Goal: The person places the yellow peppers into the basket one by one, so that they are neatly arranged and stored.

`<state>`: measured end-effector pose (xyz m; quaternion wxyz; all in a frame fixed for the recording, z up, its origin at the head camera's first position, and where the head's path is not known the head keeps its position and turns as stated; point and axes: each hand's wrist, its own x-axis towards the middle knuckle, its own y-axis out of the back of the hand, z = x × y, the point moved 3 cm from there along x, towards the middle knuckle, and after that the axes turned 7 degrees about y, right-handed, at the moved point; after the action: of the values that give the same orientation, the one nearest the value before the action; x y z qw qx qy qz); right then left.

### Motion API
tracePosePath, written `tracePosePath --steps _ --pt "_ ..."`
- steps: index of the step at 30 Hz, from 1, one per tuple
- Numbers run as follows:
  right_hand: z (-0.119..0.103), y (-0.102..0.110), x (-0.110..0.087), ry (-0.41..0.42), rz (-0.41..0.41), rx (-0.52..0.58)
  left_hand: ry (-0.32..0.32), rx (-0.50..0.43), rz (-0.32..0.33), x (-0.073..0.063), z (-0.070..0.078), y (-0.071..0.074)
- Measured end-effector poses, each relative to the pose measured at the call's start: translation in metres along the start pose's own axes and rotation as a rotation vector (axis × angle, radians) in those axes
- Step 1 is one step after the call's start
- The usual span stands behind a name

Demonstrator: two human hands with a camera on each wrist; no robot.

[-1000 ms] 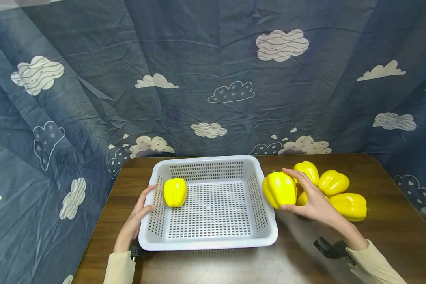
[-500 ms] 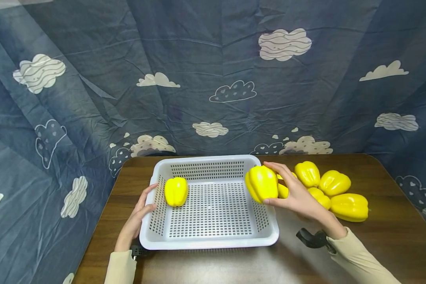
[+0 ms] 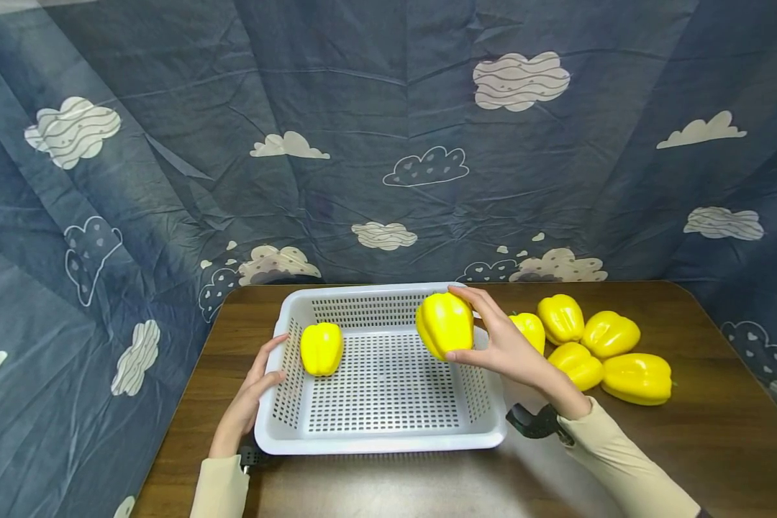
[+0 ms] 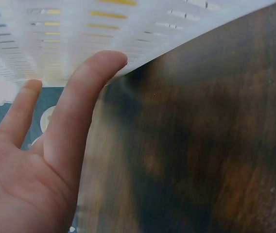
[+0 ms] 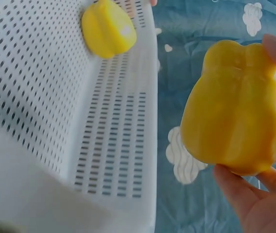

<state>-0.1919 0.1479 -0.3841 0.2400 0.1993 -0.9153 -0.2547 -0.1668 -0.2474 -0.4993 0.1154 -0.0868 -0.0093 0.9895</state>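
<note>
My right hand (image 3: 501,338) pinches a yellow bell pepper (image 3: 445,325) between thumb and fingers, over the right part of a white perforated plastic basket (image 3: 382,446). In the right wrist view, the held pepper (image 5: 235,109) appears large beside the basket's long wall. Another yellow bell pepper (image 3: 321,349) lies inside the basket by its left wall. At that left side my left hand (image 3: 249,399) rests, its fingers spread and nearly straight. The left wrist view shows the left hand's thumb (image 4: 79,102) against the slotted outer wall.
Several more yellow bell peppers (image 3: 611,334) lie grouped on the brown wooden table (image 3: 706,446), right of the basket. The nearest of these is partly covered by the right hand. Behind the table hangs a dark blue cloth (image 3: 337,180) with cloud prints.
My right hand has carried its pepper leftward, from beside the basket's right rim to over its inside. The left hand has stayed at the basket's left side.
</note>
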Motion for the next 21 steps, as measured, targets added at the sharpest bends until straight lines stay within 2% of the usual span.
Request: tracePosePath --steps 10,17,21 --pt "-0.003 -0.024 0.020 0.036 -0.027 0.019 0.002 0.008 0.003 0.001 0.000 0.000" --pt "-0.004 -0.042 0.032 0.031 -0.060 0.048 0.006 0.005 0.007 0.001 -0.001 0.001" --pt "-0.004 -0.051 0.039 0.043 -0.058 0.025 0.005 0.003 0.007 0.001 -0.002 0.000"
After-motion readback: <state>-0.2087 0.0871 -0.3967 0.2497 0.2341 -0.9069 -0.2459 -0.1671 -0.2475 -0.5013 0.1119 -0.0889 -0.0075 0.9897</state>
